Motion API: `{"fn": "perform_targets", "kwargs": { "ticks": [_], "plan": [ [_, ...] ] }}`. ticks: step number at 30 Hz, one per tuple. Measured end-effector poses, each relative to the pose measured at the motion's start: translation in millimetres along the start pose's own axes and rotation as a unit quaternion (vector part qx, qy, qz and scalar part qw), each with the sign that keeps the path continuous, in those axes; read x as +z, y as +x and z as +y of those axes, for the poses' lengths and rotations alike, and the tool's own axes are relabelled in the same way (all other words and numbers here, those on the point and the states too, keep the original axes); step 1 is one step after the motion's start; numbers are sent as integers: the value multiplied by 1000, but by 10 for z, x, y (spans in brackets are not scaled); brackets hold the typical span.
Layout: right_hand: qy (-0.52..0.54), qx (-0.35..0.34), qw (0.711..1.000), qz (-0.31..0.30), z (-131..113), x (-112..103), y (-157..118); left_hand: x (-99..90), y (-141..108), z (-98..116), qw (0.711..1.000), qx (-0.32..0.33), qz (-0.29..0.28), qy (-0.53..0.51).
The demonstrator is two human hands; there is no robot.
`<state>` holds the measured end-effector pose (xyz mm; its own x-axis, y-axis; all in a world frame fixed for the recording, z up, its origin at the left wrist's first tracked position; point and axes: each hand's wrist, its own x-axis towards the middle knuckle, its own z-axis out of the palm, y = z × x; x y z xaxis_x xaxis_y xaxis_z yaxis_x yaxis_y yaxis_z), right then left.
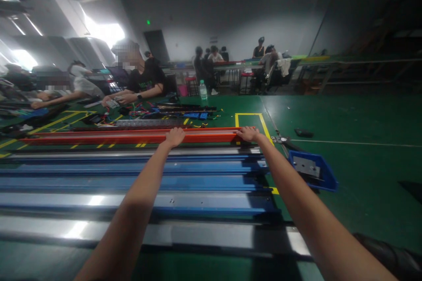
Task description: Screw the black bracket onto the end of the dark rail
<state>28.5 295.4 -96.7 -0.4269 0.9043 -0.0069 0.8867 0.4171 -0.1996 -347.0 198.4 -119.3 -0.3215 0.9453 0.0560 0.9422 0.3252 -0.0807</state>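
Observation:
Both my arms stretch forward over several long metal profiles to a long orange-red rail (108, 138) lying crosswise at the far side of the row. My left hand (175, 137) is closed over the rail near the middle of the view. Close to the rail's right end, my right hand (248, 133) grips it with the fingers over the top. Nearer to me lie blue profiles (204, 181) and a broad silver profile (204, 235), all parallel to the rail. The undersides of both hands are hidden.
To the right sits a blue bin (325, 180) with metal plates (306, 167). Beyond the rail are wires, dark strips (184, 109) and a water bottle (203, 91). A co-worker (141, 74) handles parts at the far left. A black object (303, 132) lies at right.

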Motion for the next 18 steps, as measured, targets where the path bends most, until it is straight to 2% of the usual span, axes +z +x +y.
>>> {"fn": "perform_targets", "kwargs": {
  "ticks": [5, 9, 12, 18],
  "plan": [
    [10, 13, 998, 57, -60, -39, -216, -114, -245, 14, 998, 16, 54, 1],
    [24, 18, 994, 106, -78, -137, -407, -215, -515, -139, 996, 43, 76, 4],
    [30, 9, 995, 92, -78, -150, -595, -227, -713, -355, 998, 59, 35, 6],
    [17, -1, 1000, 5, -44, 39, -1051, -162, -971, -736, 998, 40, -55, -6]
  ]
}}
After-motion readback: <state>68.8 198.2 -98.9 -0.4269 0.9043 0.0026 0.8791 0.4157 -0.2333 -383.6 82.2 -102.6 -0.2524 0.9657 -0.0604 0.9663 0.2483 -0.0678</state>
